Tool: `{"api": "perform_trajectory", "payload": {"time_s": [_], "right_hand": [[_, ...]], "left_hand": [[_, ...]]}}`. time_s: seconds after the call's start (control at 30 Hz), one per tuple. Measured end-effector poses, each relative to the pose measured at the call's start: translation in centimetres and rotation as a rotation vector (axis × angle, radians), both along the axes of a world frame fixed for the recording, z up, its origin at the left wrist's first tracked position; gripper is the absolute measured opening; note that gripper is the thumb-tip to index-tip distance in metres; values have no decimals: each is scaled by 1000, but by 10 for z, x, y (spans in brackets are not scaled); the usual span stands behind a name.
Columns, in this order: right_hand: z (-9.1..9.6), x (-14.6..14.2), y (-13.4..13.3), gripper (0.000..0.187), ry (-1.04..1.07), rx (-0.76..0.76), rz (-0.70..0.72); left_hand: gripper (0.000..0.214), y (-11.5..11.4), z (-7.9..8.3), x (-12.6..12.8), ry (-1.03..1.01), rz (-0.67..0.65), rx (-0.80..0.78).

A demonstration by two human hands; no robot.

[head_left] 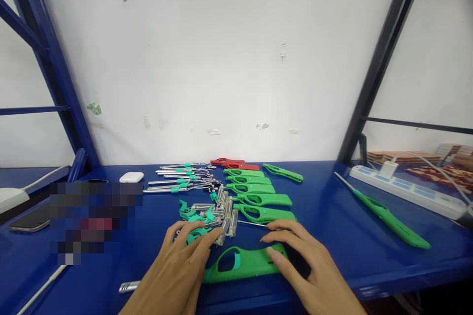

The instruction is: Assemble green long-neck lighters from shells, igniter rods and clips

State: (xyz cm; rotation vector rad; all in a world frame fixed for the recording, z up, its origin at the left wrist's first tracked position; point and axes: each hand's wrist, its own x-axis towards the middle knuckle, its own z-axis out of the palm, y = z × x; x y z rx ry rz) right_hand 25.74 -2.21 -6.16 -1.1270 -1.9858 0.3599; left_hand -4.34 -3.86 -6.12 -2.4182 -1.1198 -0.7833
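Observation:
A green gas lighter [254, 263] with a teal trigger and a silver nozzle lies along the front of the table. My left hand [185, 266] reaches across its nozzle side, fingers stretched and apart, fingertips at a pile of teal triggers [190, 211] and clear fuel tanks [232, 222]. My right hand [310, 266] is open over the lighter's handle end. Its thumb rests on the handle and its fingers curve beside a thin metal shaft [253, 224]. Something dark shows under that palm; I cannot make it out.
Several green handle shells [262, 200] and red shells [236, 163] lie behind the pile. Silver nozzles with wires [177, 189] lie to their left. Another green lighter [388, 219] and a white power strip [406, 192] are at right. A white case [132, 177] and phone [31, 221] are left.

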Motion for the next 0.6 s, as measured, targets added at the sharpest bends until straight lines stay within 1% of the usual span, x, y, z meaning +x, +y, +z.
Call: {"api": "perform_trajectory", "payload": {"time_s": [0.1, 0.27, 0.47, 0.6], "right_hand": [[1, 0, 0, 16, 1, -5, 6], [0, -1, -1, 17, 1, -23, 16], [-3, 0, -1, 17, 10, -35, 21], [-3, 0, -1, 18, 28, -12, 23]], "left_hand": [[71, -1, -1, 2, -31, 25, -11], [62, 1, -1, 1, -25, -24, 34], [42, -4, 10, 5, -22, 40, 107], [39, -5, 13, 7, -63, 34, 109]]}}
